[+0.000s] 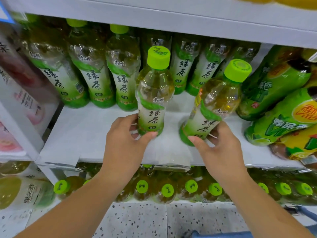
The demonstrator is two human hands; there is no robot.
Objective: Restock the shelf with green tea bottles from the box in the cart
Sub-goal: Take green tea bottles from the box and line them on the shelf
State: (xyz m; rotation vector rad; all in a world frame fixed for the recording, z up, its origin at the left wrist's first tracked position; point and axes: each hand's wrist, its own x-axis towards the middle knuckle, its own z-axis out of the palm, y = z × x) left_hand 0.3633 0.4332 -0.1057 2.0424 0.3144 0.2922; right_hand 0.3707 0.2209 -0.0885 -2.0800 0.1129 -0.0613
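My left hand grips the base of a green tea bottle with a lime cap, held upright on the white shelf. My right hand holds a second green tea bottle by its base, tilted to the right, its bottom at the shelf surface. Behind them, a row of several identical green tea bottles lines the back of the shelf. The box and the cart are out of view.
Larger green-labelled bottles lie stacked at the shelf's right. White and pink cartons stand at the left. The lower shelf holds several lime-capped bottles. Another shelf board hangs close above. Speckled floor lies below.
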